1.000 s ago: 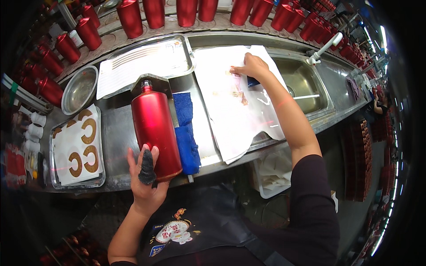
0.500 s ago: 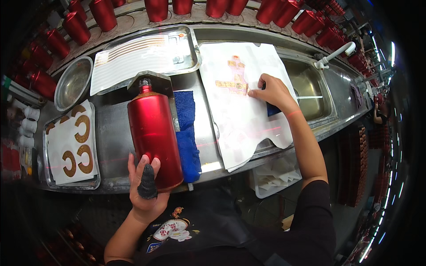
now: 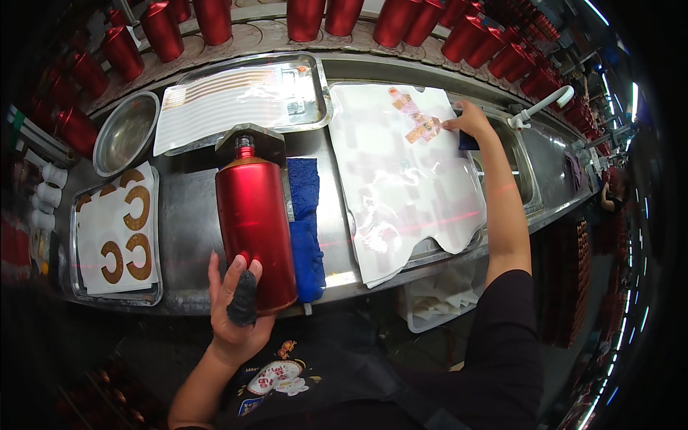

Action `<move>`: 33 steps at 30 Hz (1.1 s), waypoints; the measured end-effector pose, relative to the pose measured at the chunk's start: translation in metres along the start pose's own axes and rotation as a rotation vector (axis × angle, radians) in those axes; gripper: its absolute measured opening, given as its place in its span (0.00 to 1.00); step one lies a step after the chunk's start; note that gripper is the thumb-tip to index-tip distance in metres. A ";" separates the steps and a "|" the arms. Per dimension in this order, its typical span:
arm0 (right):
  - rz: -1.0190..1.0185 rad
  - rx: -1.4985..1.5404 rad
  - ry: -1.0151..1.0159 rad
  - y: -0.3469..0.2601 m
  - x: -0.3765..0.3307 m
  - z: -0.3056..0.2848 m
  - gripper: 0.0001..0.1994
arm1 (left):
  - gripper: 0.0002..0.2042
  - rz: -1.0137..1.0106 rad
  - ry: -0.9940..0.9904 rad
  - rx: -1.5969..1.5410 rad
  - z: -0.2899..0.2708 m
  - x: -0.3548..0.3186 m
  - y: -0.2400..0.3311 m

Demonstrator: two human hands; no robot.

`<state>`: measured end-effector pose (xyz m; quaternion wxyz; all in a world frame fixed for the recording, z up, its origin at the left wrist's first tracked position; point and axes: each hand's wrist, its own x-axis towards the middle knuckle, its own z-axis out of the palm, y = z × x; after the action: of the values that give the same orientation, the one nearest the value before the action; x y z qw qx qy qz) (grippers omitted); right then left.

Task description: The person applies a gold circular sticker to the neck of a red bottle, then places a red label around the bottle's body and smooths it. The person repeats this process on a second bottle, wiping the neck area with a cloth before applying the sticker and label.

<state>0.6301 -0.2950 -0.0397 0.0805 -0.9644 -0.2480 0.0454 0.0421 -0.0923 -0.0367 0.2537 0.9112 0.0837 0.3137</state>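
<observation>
A glossy red bottle (image 3: pixel 256 222) lies with its neck in a notched metal rest (image 3: pixel 272 145) and its base toward me. My left hand (image 3: pixel 233 322) grips it round the base, a black cover on one of its digits. Over on the right, my right hand (image 3: pixel 473 122) has thumb and finger pinched on the corner of a pink and gold cross-shaped decal (image 3: pixel 419 123). The decal lies slanted near the far edge of a stack of wet white sheets (image 3: pixel 412 204). A folded blue cloth (image 3: pixel 308 261) sits against the bottle's right side.
A tray (image 3: pixel 315 107) of striped sheets stands behind the bottle, beside a metal bowl (image 3: pixel 127 135). At left, another tray (image 3: pixel 159 287) bears C-shaped gold decals (image 3: pixel 136 208). A sink (image 3: pixel 527 168) with a white faucet (image 3: pixel 541 102) is at right. Red bottles (image 3: pixel 215 21) line the back conveyor.
My right hand has moved up and to the right, and the decal has shifted that way and turned aslant on the sheets. My left hand still holds the bottle.
</observation>
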 end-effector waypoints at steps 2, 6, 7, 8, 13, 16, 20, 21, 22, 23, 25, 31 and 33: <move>0.021 0.240 -0.062 0.027 0.003 -0.001 0.39 | 0.44 -0.067 0.027 -0.009 -0.002 -0.001 0.000; 0.132 0.636 -0.126 0.047 -0.003 0.002 0.23 | 0.51 -0.195 -0.019 -0.142 -0.006 0.001 -0.004; 0.159 0.648 -0.162 0.047 -0.007 0.003 0.22 | 0.52 -0.197 -0.033 -0.159 -0.006 0.002 -0.006; 0.182 0.661 -0.201 0.045 -0.010 0.003 0.21 | 0.52 -0.210 -0.028 -0.210 -0.006 0.002 -0.006; 0.204 0.708 -0.407 0.051 -0.012 0.002 0.19 | 0.43 -0.261 -0.002 -0.263 -0.002 0.002 -0.004; 0.270 0.837 -0.293 0.070 -0.002 0.009 0.15 | 0.34 -0.320 0.079 -0.310 -0.001 0.004 0.001; 0.218 0.333 0.140 0.076 0.002 0.018 0.15 | 0.36 -0.243 0.042 -0.329 -0.006 0.012 0.000; 0.130 0.260 0.217 0.071 -0.003 0.017 0.15 | 0.39 -0.206 0.033 -0.289 -0.008 0.014 0.000; 0.090 0.171 0.303 0.063 -0.008 0.014 0.16 | 0.47 -0.150 0.029 -0.229 -0.010 0.015 -0.001; 0.033 0.080 0.396 0.052 -0.016 0.010 0.16 | 0.51 -0.122 0.023 -0.199 -0.011 0.016 -0.001; 0.011 0.183 0.299 0.024 -0.035 -0.004 0.17 | 0.54 -0.092 0.015 -0.169 -0.012 0.016 -0.003; -0.107 0.812 0.101 -0.071 -0.091 -0.031 0.12 | 0.44 -0.206 -0.106 -0.358 -0.017 0.013 -0.007; -0.137 0.994 0.050 -0.101 -0.112 -0.040 0.10 | 0.41 -0.245 -0.119 -0.357 -0.027 0.016 -0.007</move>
<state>0.4896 -0.2674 0.0225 0.5388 -0.7918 -0.2570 0.1296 0.0385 -0.0702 -0.0137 0.4516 0.8518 0.1217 0.2360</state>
